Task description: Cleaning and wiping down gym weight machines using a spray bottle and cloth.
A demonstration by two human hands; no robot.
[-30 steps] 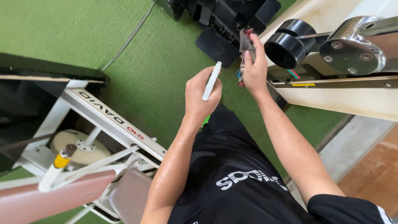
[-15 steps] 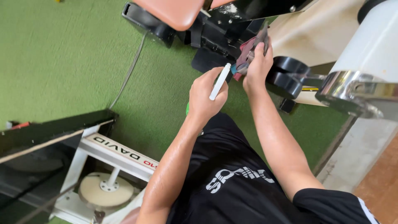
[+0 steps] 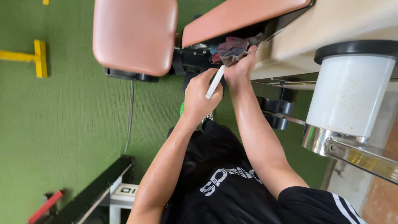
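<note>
**Hands at the machine: rag pressed in, white stick held**

My right hand [image 3: 241, 66] was clenched around a bunched rag [image 3: 232, 47], dark red and grey, and pushed it against the black frame [image 3: 195, 56] just under the edge of the long pink pad [image 3: 244, 14]. My left hand [image 3: 199, 97] sat just beside it, fingers closed on a white stick [image 3: 215, 82] that pointed up toward the rag, its tip close to my right wrist. The square pink pad [image 3: 134, 35] hung above the left hand. To my right stood a white cylinder [image 3: 348, 97] with a black cap over a chrome arm [image 3: 352, 151]. Green turf [image 3: 74, 116] covered the floor, a cable [image 3: 130, 112] running across it.
</note>
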